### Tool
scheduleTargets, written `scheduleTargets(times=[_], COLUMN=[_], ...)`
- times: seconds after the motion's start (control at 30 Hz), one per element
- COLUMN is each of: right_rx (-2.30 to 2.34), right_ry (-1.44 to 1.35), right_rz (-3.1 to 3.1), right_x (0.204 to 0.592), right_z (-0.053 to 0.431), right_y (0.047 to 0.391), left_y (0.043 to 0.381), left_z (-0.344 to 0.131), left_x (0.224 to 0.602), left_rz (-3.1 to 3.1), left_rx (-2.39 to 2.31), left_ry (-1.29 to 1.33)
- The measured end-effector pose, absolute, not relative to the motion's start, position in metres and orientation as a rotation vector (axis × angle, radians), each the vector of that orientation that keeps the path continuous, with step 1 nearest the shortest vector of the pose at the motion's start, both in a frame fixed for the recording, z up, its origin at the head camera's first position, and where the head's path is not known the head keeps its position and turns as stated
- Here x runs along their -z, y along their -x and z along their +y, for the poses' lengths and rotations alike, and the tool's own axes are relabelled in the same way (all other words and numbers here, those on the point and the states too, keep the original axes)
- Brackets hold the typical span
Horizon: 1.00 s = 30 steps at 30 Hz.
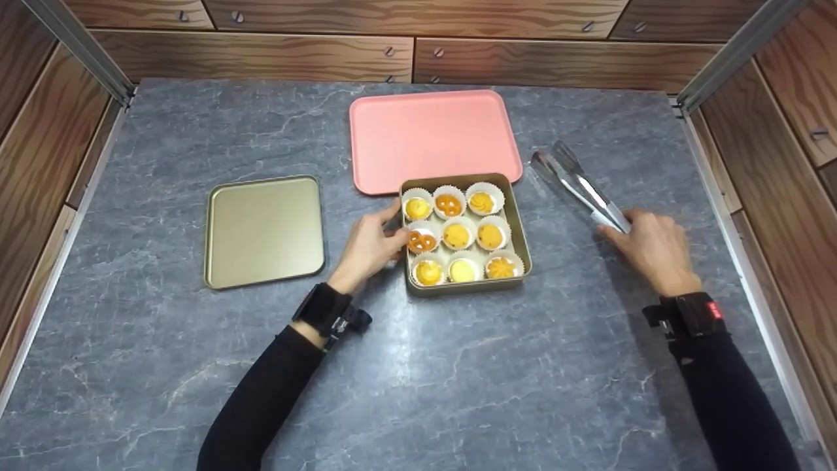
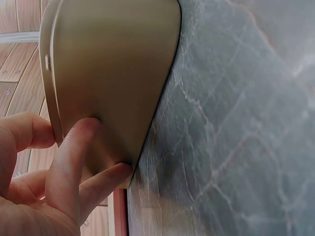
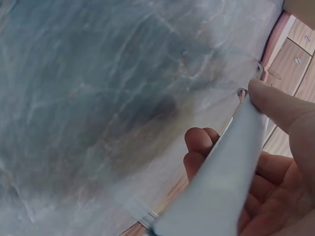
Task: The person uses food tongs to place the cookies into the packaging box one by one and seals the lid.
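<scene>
My left hand (image 1: 371,245) holds the left side of a square gold tin (image 1: 465,288), thumb at the rim and fingertips against the outer wall (image 2: 113,64). Inside the tin sit several white paper cups with treats: pretzels (image 1: 422,242), round yellow cookies (image 1: 457,235) and piped cookies (image 1: 501,267). To the right, my right hand (image 1: 654,252) grips a pair of metal tongs (image 1: 592,193) by the pale handle end (image 3: 221,162). The tongs' tips lie apart, pointing away toward the back.
A pink tray (image 1: 431,140) lies behind the tin, its front edge close to it. Left of the tin is a flat square gold lid (image 1: 265,232). All stand on a grey marbled tabletop (image 1: 458,392), with wood-patterned panels (image 1: 359,55) at the back and sides.
</scene>
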State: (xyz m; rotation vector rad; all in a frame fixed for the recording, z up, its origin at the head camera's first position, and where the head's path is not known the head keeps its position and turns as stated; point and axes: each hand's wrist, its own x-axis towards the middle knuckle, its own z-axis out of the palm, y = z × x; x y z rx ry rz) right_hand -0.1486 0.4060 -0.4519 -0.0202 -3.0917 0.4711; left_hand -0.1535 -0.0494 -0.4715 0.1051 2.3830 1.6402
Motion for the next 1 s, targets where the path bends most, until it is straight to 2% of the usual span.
scheduleTargets(times=[0.77, 1.0], right_rx=[-0.478, -0.286], right_ry=[-0.056, -0.283], right_rz=[-3.192, -2.783], right_x=[0.457, 0.447], right_z=[0.407, 0.370], right_y=[0.151, 0.134], left_y=[0.152, 0.152], left_z=[-0.048, -0.050], left_x=[0.472, 0.474], left_rz=[2.415, 2.410], left_rx=[-1.611, -1.640], left_ry=[-0.132, -0.124])
